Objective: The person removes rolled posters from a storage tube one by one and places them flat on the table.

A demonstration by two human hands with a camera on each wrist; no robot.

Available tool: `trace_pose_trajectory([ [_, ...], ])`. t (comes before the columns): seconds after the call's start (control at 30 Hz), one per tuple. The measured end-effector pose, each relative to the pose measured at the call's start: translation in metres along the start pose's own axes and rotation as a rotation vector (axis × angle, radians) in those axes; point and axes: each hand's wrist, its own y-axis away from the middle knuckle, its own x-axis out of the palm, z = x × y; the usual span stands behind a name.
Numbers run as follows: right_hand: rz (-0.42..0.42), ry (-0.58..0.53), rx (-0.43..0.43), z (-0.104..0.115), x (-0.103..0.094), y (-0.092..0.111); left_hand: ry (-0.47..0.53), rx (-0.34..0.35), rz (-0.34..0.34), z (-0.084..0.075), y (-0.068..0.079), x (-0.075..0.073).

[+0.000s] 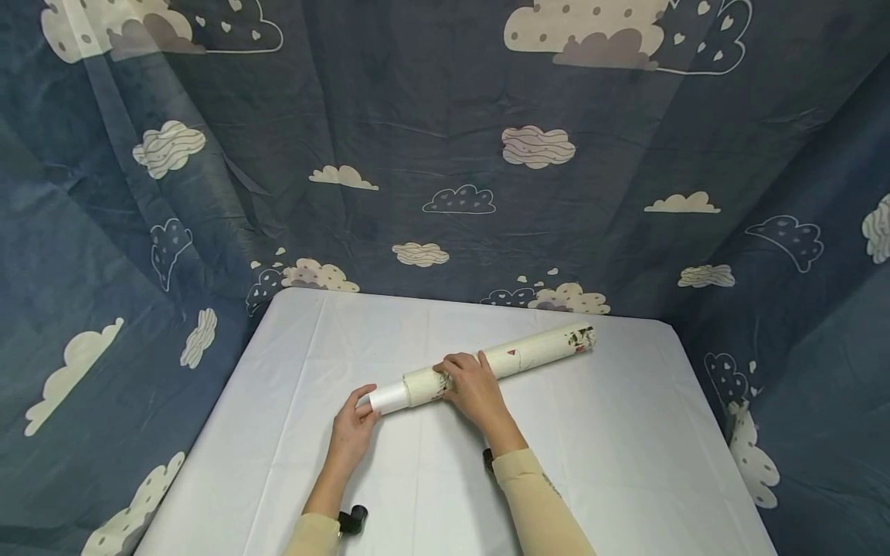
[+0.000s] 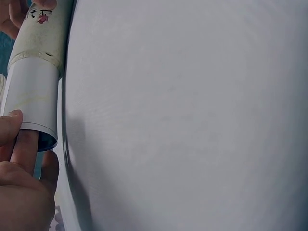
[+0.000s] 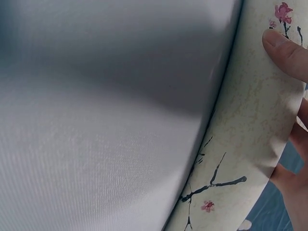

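A long cream tube [image 1: 538,350] with painted dark branches and pink blossoms is held at a slant over the white table. From its left end juts a narrower white inner tube [image 2: 34,91], hollow at its near end. My left hand [image 1: 352,425] pinches the white tube's rim, thumb on the outside and a finger inside the opening. Around the cream tube near its left end, my right hand [image 1: 478,390] has its grip; in the right wrist view its thumb [image 3: 288,55] lies along the tube beside a blossom. The far side of that grip is partly hidden.
The table [image 1: 626,448] has a white cover with fold lines. Dark blue curtains [image 1: 417,100] with cloud prints hang behind it and at both sides. A black wrist device [image 1: 353,520] sits on my left wrist.
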Motion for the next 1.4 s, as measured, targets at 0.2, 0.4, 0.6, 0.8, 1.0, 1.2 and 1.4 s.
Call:
trace_pose_trajectory([
  [0.2,0.007,-0.016,0.004,-0.003,-0.001,0.000,0.005,0.000,0.009,-0.001,0.000,-0.001],
  [0.4,0.012,-0.013,0.013,-0.005,-0.003,0.000,-0.001,0.009,0.006,-0.001,-0.001,0.000],
  [0.6,0.000,0.000,0.014,-0.009,-0.004,0.001,-0.002,0.006,0.008,0.000,-0.001,0.000],
  [0.8,-0.007,-0.003,0.015,-0.011,-0.003,0.003,-0.002,0.009,0.009,0.000,-0.001,-0.001],
  [1.0,0.000,0.000,0.028,-0.011,-0.005,0.004,-0.010,0.015,0.007,0.001,-0.001,-0.001],
  [1.2,-0.006,0.009,0.026,-0.011,-0.007,0.004,-0.016,0.016,0.006,0.000,0.000,-0.003],
  [1.4,-0.004,0.009,0.026,-0.014,-0.007,0.005,-0.013,0.010,0.007,-0.001,0.002,-0.005],
])
